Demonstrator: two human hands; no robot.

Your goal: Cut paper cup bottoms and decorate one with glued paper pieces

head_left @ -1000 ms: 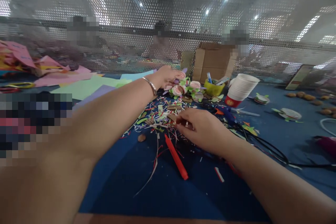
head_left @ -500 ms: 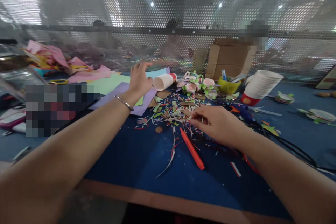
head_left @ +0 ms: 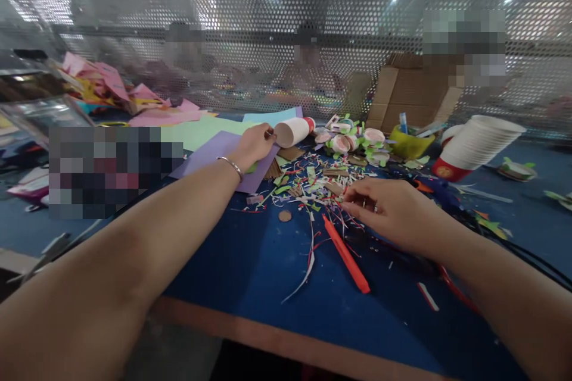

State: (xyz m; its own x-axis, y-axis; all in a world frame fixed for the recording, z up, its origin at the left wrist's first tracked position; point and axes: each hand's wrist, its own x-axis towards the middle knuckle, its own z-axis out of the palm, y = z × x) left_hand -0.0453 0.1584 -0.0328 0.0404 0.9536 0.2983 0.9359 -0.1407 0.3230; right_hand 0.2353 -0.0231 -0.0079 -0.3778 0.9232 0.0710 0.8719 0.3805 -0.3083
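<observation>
My left hand (head_left: 255,144), with a silver bangle on the wrist, is over the right part of a purple paper sheet (head_left: 205,158). Its fingers are bent together in a pinch beside the open mouth of a paper cup (head_left: 291,133) lying on its side. What is between the fingertips, if anything, I cannot make out. Loosely curled, my right hand (head_left: 386,207) rests by a heap of paper scraps (head_left: 308,181), a gap showing between thumb and fingers and nothing visible in them. An orange-red marker (head_left: 346,255) lies just left and in front of it.
Stacked paper cups (head_left: 480,146) lean at the right, near a yellow container (head_left: 411,144) and a cardboard box (head_left: 413,95). Small paper-and-cup turtles (head_left: 346,140) sit behind the scraps. Black cables (head_left: 522,253) run on the right. A perforated metal panel (head_left: 250,53) stands behind.
My left hand has come down from above the papers to the purple sheet and cup, its fingers drawing together. My right hand has stayed by the scraps. The view has turned slightly left.
</observation>
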